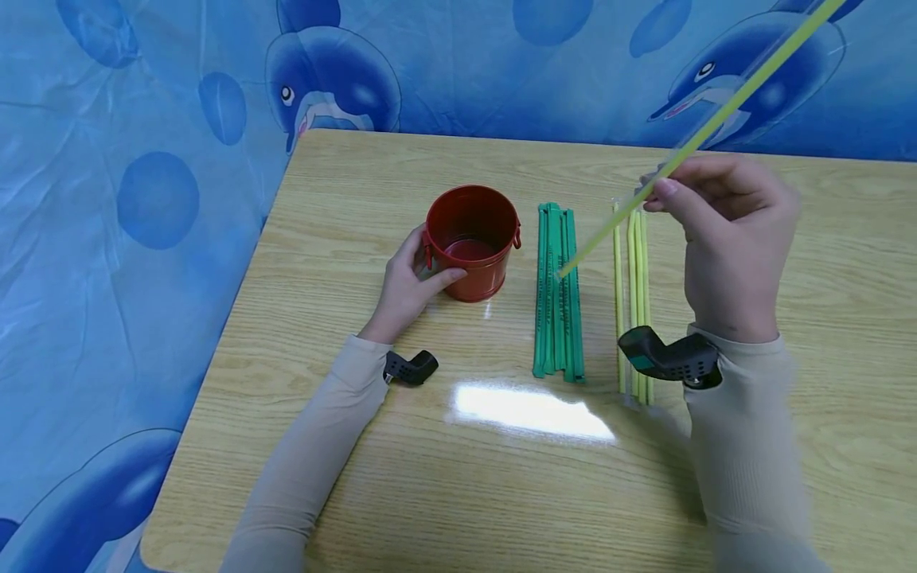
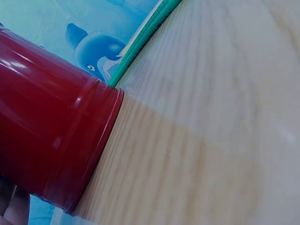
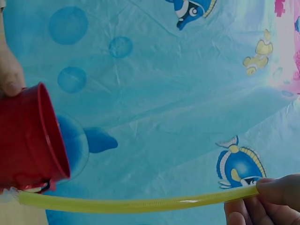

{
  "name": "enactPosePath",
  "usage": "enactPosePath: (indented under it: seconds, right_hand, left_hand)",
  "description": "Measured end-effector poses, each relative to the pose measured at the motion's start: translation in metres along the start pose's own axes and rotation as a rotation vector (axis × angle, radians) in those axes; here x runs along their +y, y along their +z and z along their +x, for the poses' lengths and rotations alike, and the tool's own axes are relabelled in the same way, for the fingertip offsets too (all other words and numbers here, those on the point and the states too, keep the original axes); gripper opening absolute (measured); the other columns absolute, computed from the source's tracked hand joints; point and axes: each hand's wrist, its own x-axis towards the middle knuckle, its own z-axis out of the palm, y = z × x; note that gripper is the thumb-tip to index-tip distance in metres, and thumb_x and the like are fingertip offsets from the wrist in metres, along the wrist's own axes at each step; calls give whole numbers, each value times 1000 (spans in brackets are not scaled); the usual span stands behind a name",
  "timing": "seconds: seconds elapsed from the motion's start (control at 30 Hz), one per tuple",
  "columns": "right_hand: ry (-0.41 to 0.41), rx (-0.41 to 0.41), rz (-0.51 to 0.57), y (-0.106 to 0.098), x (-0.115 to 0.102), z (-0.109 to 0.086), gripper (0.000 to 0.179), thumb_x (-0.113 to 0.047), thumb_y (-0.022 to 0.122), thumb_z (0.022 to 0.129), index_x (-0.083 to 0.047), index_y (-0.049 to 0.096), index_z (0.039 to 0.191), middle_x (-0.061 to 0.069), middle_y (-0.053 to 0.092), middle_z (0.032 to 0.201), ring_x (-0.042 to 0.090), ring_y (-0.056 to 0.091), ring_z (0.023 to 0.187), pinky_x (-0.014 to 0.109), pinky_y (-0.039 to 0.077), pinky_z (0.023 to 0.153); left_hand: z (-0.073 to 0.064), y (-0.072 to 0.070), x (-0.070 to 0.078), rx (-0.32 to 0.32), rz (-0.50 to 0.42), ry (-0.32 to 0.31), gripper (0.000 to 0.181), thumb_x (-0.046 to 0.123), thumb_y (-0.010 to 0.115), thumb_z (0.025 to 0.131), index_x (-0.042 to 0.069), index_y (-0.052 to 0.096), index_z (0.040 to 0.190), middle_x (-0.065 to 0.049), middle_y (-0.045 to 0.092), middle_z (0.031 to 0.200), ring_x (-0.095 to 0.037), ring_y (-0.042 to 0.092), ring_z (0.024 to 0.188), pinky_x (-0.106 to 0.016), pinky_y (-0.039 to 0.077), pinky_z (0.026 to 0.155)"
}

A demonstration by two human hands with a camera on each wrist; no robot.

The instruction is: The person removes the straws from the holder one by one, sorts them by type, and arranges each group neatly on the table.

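Note:
A small red metal bucket [image 1: 481, 282] with side handles stands upright on the table, its inside bare. My left hand [image 1: 403, 288] grips its left side, thumb near the front rim. Above the table, my right hand [image 1: 738, 231] pinches a long yellow drinking straw [image 1: 752, 86] in a clear wrapper, between thumb and fingers. That straw slants, its lower end over a row of green wrapped sticks [image 1: 556, 294]. Several more yellow straws [image 1: 637, 302] lie side by side below my right hand. In the right wrist view the held straw [image 3: 131, 205] reaches across towards the bucket [image 3: 28, 140].
The wood-grain table [image 1: 430, 493] carries a bright light reflection near its middle. Behind it and along its left edge hangs a blue sheet [image 1: 458, 72] printed with dolphins. A black wrist camera sits on each sleeve.

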Motion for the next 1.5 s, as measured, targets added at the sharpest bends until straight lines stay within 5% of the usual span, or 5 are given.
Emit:
enactPosePath:
  seconds: [0.63, 1.03, 1.3, 1.5]
  right_hand:
    - [245, -26, -13, -63, -8, -17, 12, 21, 61, 79, 24, 61, 90, 21, 67, 80, 26, 63, 65, 27, 56, 69]
    - [359, -51, -238, -90, -10, -28, 11, 12, 65, 81, 15, 65, 91, 14, 69, 80, 20, 63, 63, 20, 55, 67]
    - [490, -106, -286, -108, -4, -33, 8, 8, 65, 84, 10, 66, 91, 10, 70, 83, 17, 66, 67, 20, 54, 64]
    - [633, -158, -477, -122, 3, -36, 8, -5, 67, 87, 1, 70, 93, 2, 70, 85, 14, 65, 71, 19, 54, 66]
  left_hand:
    - [0, 0, 0, 1, 3, 5, 67, 3, 72, 81, -2, 39, 139, -17, 48, 135, -27, 46, 124, -29, 38, 103]
    - [0, 0, 3, -2, 2, -9, 67, -3, 70, 82, -3, 37, 140, -19, 46, 136, -30, 45, 125, -30, 38, 104]
    - [-4, 3, 32, -8, -2, -47, 64, -10, 66, 82, -11, 35, 138, -27, 43, 136, -38, 42, 126, -33, 36, 105]
    - [0, 1, 8, -3, -11, -46, 66, -8, 68, 82, -4, 36, 140, -20, 45, 137, -31, 44, 126, -31, 37, 105]
